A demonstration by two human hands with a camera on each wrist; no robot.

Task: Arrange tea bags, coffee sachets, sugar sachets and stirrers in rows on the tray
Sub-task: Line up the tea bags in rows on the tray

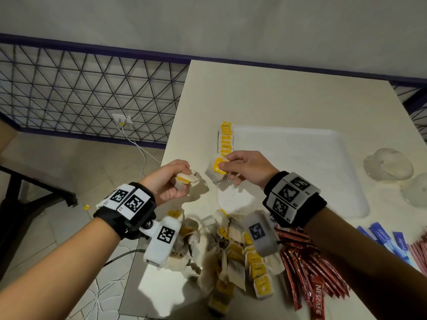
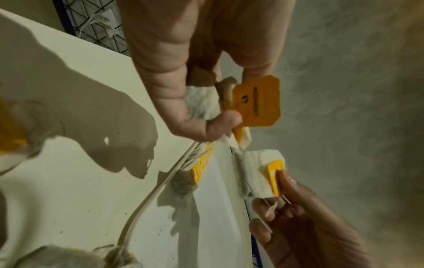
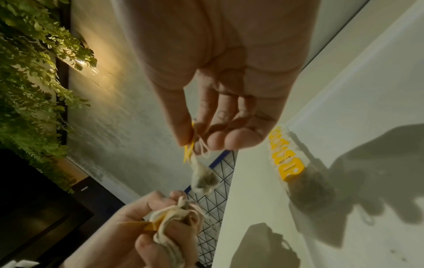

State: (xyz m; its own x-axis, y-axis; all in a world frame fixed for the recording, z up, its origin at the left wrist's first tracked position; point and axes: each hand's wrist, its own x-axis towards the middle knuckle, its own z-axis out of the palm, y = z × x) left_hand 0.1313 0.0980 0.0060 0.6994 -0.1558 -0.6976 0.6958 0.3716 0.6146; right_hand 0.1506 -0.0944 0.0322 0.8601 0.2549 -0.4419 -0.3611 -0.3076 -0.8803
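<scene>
Above the tray (image 1: 300, 144) edge, a tea bag (image 1: 216, 169) is pinched by the right hand (image 1: 248, 168); spare bags (image 1: 187, 179) are gripped in the left hand (image 1: 168, 181). Row (image 1: 226, 139) building is judged underway; the next placement calls for alignment at its near end.

The tray (image 1: 300, 158) lies open right of the tea-bag row (image 1: 226, 139); the loose tea-bag pile (image 1: 233, 255) crowds the near surface (image 1: 277, 100).

You see tea bags (image 1: 233, 255) of thin, matt, fibrous paper with smooth yellow card tags. The coffee sachets (image 1: 307, 271) are glossy red foil; the sugar sachets (image 1: 381, 239) look like matt blue paper. The tray (image 1: 300, 158) is smooth white plastic, the bench (image 1: 277, 93) smooth and matt.
</scene>
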